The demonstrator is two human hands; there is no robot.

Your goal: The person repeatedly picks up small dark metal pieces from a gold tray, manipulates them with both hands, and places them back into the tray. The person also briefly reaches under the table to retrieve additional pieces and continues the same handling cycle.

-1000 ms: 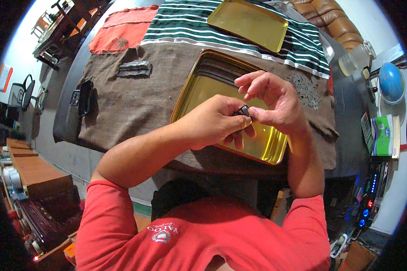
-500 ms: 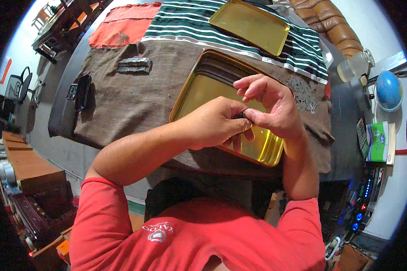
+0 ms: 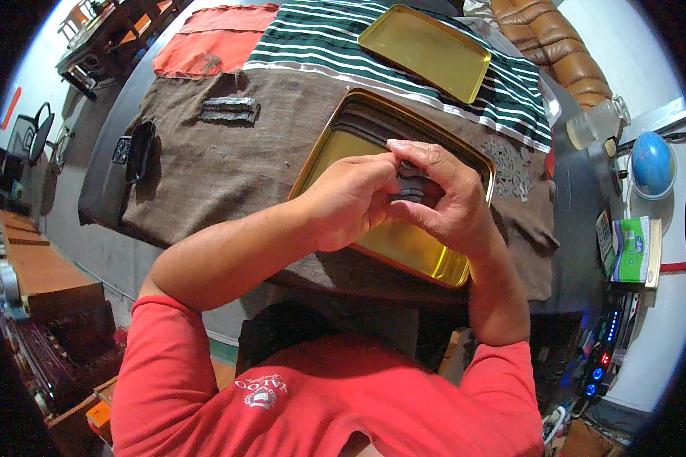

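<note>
My left hand (image 3: 358, 196) and my right hand (image 3: 451, 196) meet above a gold metal tray (image 3: 331, 169). Between them is a small stack of dark grey flat pieces (image 3: 411, 186), its ends gripped by the fingers of both hands. The left fingers are partly hidden behind that hand. Along the tray's far side lie rows of dark grey pieces (image 3: 366, 126). Loose light grey flat pieces (image 3: 508, 169) are scattered on the brown cloth, right of the tray. A bundle of similar grey pieces (image 3: 229, 110) rests farther left on the cloth.
A second gold tray or lid (image 3: 427, 53) lies on the green striped cloth (image 3: 305, 38) at the back. A black phone-like item (image 3: 139, 151) is at the table's left. A clear jar (image 3: 594, 123), a blue globe-like object (image 3: 652, 164) and a green pack (image 3: 631, 247) stand at right.
Both hands have moved slightly apart and turned, bringing the grey stack into view between them. The right fingers, raised before, now curl around it.
</note>
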